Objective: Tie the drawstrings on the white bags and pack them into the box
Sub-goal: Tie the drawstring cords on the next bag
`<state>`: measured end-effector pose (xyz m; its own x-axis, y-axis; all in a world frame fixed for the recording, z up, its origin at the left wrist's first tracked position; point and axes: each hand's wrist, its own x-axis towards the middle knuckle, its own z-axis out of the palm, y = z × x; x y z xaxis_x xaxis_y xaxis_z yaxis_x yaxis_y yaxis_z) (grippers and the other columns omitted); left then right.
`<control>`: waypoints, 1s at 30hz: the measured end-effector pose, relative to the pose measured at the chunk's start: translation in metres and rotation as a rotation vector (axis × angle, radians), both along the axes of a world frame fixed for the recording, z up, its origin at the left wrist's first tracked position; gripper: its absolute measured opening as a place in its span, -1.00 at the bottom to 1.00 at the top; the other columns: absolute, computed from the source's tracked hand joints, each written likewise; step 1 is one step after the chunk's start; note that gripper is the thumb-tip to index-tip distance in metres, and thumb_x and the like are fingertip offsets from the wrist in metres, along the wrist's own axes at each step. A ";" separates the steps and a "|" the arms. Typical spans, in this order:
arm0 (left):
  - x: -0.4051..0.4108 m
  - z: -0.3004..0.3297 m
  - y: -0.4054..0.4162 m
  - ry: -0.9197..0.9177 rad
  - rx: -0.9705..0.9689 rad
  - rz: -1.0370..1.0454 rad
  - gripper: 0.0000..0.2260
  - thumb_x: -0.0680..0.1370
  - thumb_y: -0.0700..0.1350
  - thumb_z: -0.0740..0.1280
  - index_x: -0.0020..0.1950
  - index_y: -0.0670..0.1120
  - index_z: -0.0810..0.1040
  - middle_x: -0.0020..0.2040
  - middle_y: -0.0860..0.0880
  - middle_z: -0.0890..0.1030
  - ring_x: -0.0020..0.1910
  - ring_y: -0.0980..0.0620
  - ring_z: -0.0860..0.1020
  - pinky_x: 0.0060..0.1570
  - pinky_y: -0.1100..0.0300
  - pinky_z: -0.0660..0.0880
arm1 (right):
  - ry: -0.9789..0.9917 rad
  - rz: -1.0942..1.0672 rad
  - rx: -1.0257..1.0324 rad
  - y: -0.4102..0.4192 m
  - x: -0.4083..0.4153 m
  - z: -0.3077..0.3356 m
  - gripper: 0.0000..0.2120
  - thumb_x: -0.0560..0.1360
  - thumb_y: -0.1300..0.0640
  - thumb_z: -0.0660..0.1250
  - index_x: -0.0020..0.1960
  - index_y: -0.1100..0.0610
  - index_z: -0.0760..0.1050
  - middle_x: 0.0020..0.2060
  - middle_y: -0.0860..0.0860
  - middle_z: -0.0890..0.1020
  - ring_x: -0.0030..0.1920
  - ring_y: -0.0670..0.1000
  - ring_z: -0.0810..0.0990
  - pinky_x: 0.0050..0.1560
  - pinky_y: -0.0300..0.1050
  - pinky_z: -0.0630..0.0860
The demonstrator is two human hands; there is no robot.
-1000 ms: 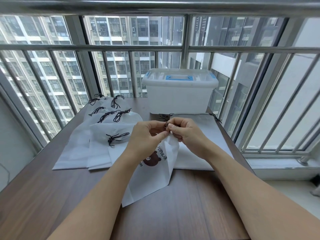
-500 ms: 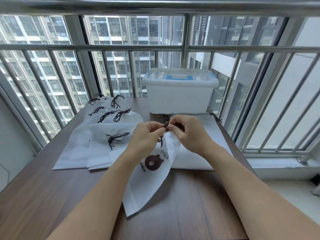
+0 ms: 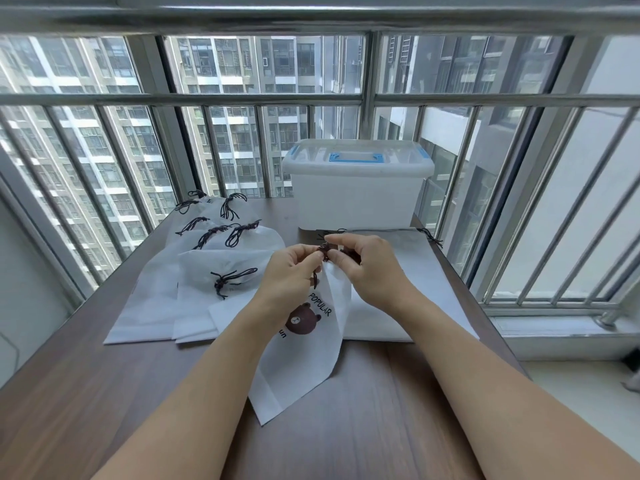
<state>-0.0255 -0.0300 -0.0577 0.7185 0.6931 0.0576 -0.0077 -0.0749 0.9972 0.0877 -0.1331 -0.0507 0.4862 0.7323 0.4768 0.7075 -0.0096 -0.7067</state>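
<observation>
Dark cord (image 3: pixel 323 252) sits pinched between my fingertips: the left hand (image 3: pixel 294 275) nips it from 9 o'clock, the right hand (image 3: pixel 367 268) from 3 o'clock, both sets of fingers curled tight on the string at the gathered mouth of the bag (image 3: pixel 304 341). One loose tail hangs down past my left thumb.

The bag hangs from that pinch, mouth up toward 12 o'clock, its long axis running down and slightly left to a bottom corner at about 7 o'clock that rests on the table (image 3: pixel 381 427). The printed bear face looks at me, tilted.

The risk, as I judge it: the cord is thin and the grip small, so if either pinch slackens mid-loop the half-made knot could pull loose and the mouth spring open. Tugging unevenly could also drag the bag sideways off its corner, twisting the neck.

Out at 10 o'clock lies the pile (image 3: pixel 194 271) of bags with knotted cords, overlapping one another. At 2 o'clock a flat stack (image 3: pixel 415 271) with untied strings lies under my right wrist. At 12 o'clock stands the box (image 3: pixel 356 192), lid on, against the window bars; I reckon it must be opened before packing.
</observation>
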 end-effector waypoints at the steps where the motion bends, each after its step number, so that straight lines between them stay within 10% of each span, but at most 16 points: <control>1: -0.001 0.000 0.001 -0.007 -0.011 -0.012 -0.83 0.64 -0.20 0.27 0.04 -0.22 0.64 -0.12 -0.17 0.58 -0.14 -0.06 0.50 -0.11 0.11 0.47 | 0.042 0.022 0.002 0.001 0.001 -0.001 -0.83 0.57 0.25 0.39 0.13 0.19 0.69 -0.28 -0.17 0.63 -0.28 -0.30 0.55 -0.16 -0.42 0.40; 12: -0.001 -0.004 -0.004 -0.045 0.066 0.038 -0.87 0.60 -0.20 0.34 -0.01 -0.11 0.69 -0.08 -0.22 0.70 -0.20 0.02 0.58 -0.08 0.07 0.55 | 0.238 0.025 0.059 0.003 0.005 -0.008 -0.88 0.57 0.26 0.37 -0.07 0.12 0.67 -0.23 -0.01 0.69 -0.22 -0.10 0.58 -0.10 -0.16 0.52; 18: -0.002 -0.001 -0.004 -0.060 0.064 0.053 -0.88 0.60 -0.19 0.34 0.01 -0.11 0.68 -0.04 -0.25 0.69 -0.16 -0.03 0.57 -0.01 -0.04 0.56 | 0.210 0.001 0.054 0.004 0.005 -0.008 -0.79 0.58 0.23 0.39 0.20 0.13 0.62 -0.44 -0.19 0.42 -0.41 -0.20 0.40 -0.28 -0.36 0.32; 24: -0.003 0.000 -0.005 -0.114 -0.025 0.118 -0.87 0.55 -0.30 0.38 0.03 -0.12 0.65 -0.11 -0.12 0.73 -0.14 -0.07 0.58 0.04 -0.01 0.55 | 0.198 0.027 0.050 0.001 0.000 -0.005 -0.89 0.58 0.25 0.37 -0.04 0.13 0.68 -0.31 -0.14 0.63 -0.31 -0.22 0.53 -0.20 -0.37 0.42; 30: -0.002 0.000 -0.005 -0.093 0.079 0.193 -0.79 0.53 -0.28 0.41 0.12 -0.06 0.59 -0.22 0.01 0.68 -0.36 0.15 0.53 -0.26 0.27 0.48 | 0.093 -0.034 0.038 0.002 -0.002 -0.005 -0.91 0.56 0.26 0.40 0.03 0.21 0.67 -0.38 -0.21 0.55 -0.36 -0.28 0.51 -0.26 -0.43 0.38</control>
